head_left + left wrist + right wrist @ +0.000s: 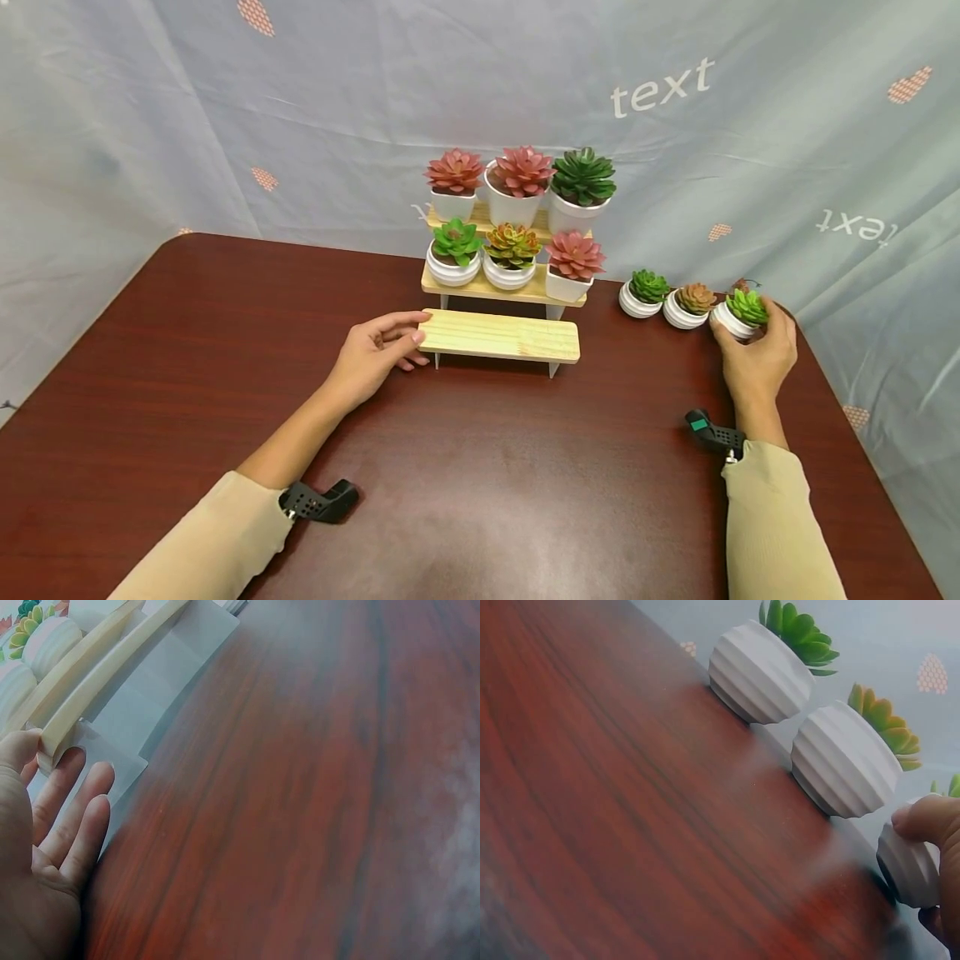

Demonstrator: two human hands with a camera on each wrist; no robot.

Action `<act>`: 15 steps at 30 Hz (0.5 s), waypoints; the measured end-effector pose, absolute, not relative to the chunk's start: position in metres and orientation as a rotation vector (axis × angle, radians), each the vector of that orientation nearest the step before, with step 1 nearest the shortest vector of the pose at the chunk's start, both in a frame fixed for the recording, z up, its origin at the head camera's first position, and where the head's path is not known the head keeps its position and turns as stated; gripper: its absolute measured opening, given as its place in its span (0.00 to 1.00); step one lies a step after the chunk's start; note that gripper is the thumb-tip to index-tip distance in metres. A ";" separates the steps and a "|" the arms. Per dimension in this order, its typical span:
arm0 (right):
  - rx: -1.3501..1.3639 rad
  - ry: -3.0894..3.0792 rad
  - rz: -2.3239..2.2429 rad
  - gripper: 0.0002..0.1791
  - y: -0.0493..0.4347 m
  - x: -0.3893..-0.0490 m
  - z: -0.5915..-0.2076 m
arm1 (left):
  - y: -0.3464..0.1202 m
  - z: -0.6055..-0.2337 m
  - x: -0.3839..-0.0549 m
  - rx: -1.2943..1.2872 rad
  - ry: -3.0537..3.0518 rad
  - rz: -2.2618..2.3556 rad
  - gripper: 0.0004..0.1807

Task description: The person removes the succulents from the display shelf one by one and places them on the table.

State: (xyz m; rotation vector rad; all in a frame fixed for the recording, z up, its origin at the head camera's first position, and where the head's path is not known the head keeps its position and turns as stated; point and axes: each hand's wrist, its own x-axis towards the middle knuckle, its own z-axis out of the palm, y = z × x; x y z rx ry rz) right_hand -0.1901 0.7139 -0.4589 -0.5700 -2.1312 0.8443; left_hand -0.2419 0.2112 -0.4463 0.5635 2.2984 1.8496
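1. Beige fabric sleeves (210, 533) cross a glossy, wood-grained red-brown table (525, 467).
2. Left hand (367, 358) pinches a flat, pale wooden shelf (498, 333) at its end.
3. Right hand (757, 358) grips a ribbed round white pot (732, 323), bright-green succulent (746, 307) inside, at the table's right rear.

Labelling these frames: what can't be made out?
Head: reddish thing, mostly hidden behind the bright green plant.
Head: green patch on the right wrist device; any marking is too small to read.
Left wrist: plants beyond the shelf, cropped at the top-left corner.
Right wrist: held pot's right side, hidden by the right hand, itself cut off by the right edge.
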 end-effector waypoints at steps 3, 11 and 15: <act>-0.579 -2.138 0.850 0.36 0.713 -0.190 -0.459 | 0.211 -0.446 -0.242 0.563 2.299 1.849 0.18; -0.626 -2.114 0.862 0.32 0.712 -0.191 -0.461 | 0.210 -0.447 -0.242 0.569 2.295 1.852 0.18; -0.631 -2.144 0.825 0.33 0.712 -0.191 -0.461 | 0.211 -0.447 -0.243 0.568 2.295 1.851 0.18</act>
